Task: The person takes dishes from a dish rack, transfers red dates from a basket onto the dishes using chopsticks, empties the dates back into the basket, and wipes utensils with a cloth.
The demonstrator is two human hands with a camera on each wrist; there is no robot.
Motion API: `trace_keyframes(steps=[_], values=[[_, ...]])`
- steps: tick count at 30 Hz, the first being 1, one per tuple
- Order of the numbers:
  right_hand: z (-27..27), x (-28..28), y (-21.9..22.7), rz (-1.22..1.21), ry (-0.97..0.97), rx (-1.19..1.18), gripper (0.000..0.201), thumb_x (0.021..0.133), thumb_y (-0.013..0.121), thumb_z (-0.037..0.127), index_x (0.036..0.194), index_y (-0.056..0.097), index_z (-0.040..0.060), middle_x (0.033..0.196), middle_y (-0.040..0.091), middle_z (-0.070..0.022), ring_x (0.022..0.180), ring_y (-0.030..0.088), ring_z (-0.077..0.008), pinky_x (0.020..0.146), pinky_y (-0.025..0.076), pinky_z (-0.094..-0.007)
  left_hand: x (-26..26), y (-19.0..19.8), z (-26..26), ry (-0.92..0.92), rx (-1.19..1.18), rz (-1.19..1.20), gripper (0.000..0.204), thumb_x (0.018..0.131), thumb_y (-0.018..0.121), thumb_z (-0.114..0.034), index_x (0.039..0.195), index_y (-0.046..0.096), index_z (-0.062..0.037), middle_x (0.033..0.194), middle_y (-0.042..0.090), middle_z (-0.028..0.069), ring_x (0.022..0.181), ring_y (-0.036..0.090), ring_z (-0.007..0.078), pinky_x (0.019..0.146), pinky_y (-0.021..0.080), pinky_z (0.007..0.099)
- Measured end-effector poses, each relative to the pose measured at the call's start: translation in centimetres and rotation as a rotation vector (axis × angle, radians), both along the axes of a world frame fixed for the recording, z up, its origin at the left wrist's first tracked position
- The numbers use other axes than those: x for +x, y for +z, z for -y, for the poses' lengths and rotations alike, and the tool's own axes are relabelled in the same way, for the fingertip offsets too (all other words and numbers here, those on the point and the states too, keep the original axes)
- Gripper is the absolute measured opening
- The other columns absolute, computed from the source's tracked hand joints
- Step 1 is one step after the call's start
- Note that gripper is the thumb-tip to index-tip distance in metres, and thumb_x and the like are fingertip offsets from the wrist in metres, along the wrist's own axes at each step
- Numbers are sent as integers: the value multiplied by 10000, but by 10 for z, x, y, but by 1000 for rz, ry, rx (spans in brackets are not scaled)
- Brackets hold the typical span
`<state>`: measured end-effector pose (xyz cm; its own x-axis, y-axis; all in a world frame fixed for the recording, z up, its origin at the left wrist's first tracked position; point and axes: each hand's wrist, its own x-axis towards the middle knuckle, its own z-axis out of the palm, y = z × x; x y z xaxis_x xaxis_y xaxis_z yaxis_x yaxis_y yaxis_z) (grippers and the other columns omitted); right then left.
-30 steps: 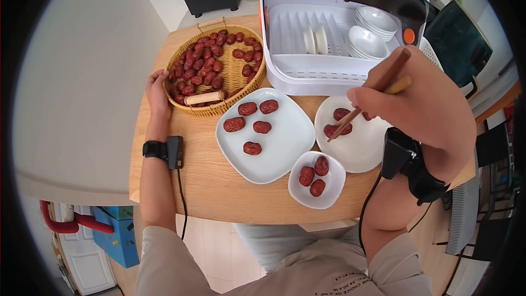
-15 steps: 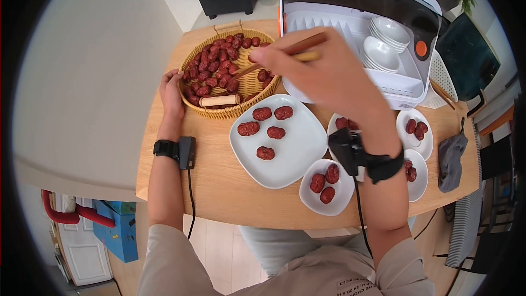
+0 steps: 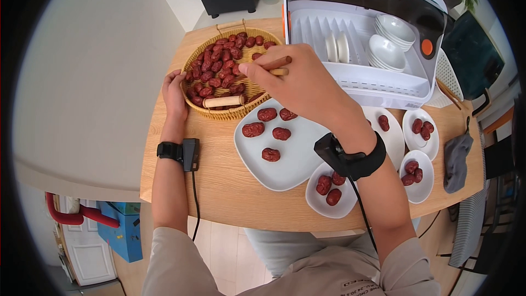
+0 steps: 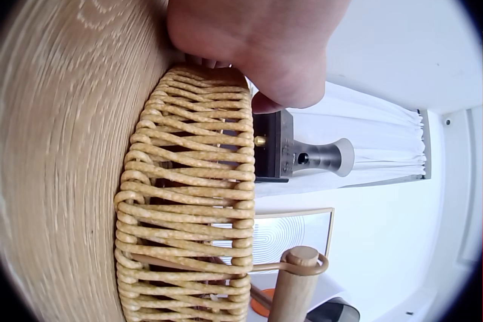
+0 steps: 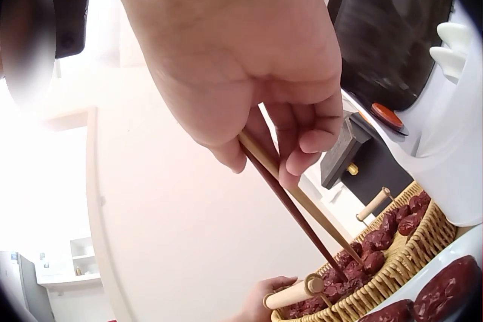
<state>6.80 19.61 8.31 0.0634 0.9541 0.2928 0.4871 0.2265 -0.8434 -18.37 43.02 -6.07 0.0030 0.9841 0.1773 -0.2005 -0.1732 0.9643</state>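
Note:
A round wicker basket (image 3: 230, 114) full of wrinkled red dates (image 3: 216, 66) stands at the back left of the table. My left hand (image 3: 174, 96) grips its left side, thumb up at the rim in the left wrist view. Over the basket's right part, my right hand (image 3: 304, 79) holds a pair of wooden chopsticks (image 5: 317, 212), one dark and one lighter. Their tips point down among the dates in the right wrist view. Nearest below that hand, a square white plate (image 3: 296, 156) carries several spaced dates.
A small white bowl (image 3: 318, 203), a round plate (image 3: 392, 145) and two smaller dishes with dates stand to the right. Behind them is an open-lidded dish box (image 3: 378, 83) with bowls. A grey cloth (image 3: 457, 161) lies at the right edge, near other chopsticks (image 3: 450, 94).
My right hand has carried the chopsticks left, from the dates on the round plate to the basket, and their tips have lowered among the dates. The left hand stays at the basket.

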Motion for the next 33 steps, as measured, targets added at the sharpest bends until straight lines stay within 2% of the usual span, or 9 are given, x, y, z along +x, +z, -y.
trace_keyframes(steps=[7,9,10,12,16,18,25,30,33], values=[[-18,1,-30,-56,92,154,273,892,690,253,953,718,-12,772,630,-107,672,522,-144,629,449,-295,0,1,1,-2,-9,-1,263,878,598,-104,1106,550,17,1070,561,77,1038,511,166,932,416,287],[-24,1,-35,12,78,331,298,874,662,259,852,713,-34,643,645,-184,564,611,-306,636,513,-341,1,3,4,1,-11,-4,264,878,597,-103,1108,548,17,1069,561,77,1039,511,167,931,418,288],[-21,2,-32,12,77,330,298,874,662,259,852,713,-34,643,645,-184,564,611,-306,636,513,-341,2,4,5,5,-13,-7,265,878,596,-103,1109,547,18,1068,561,78,1040,512,167,930,420,289],[-11,7,-18,99,-12,117,296,889,684,275,933,727,-15,713,660,-105,584,511,-153,589,457,-315,2,5,5,4,-11,-6,267,879,595,-102,1111,545,18,1067,562,79,1040,512,168,931,421,289],[-5,11,-6,91,-86,85,308,875,697,285,917,730,-19,674,660,-108,564,525,-149,581,463,-311,1,2,3,-20,-13,16,267,878,595,-103,1112,548,17,1065,561,78,1038,513,169,932,420,288],[-3,11,-3,-3,-39,86,315,864,708,290,922,730,-19,702,678,-122,599,564,-143,608,479,-301,0,1,2,-11,-8,3,263,878,596,-104,1108,552,15,1063,562,76,1038,513,169,932,419,288],[-23,4,-34,64,84,230,273,874,694,246,918,726,-21,682,669,-124,567,523,-157,597,463,-317,-1,1,1,32,15,-72,250,874,605,-109,1089,565,11,1061,566,69,1033,513,166,930,414,288],[-6,15,-6,160,12,141,220,873,684,185,904,721,-29,735,701,-144,581,567,-161,622,493,-294,-1,-2,-1,1,-11,5,237,874,606,-106,1078,564,6,1047,566,61,1019,514,159,921,412,283],[15,23,18,178,-77,267,191,859,693,144,897,718,-41,753,712,-126,625,607,-128,632,506,-266,-2,-2,-2,3,-1,-5,232,876,605,-104,1075,563,7,1034,566,57,1016,513,157,920,411,282]])
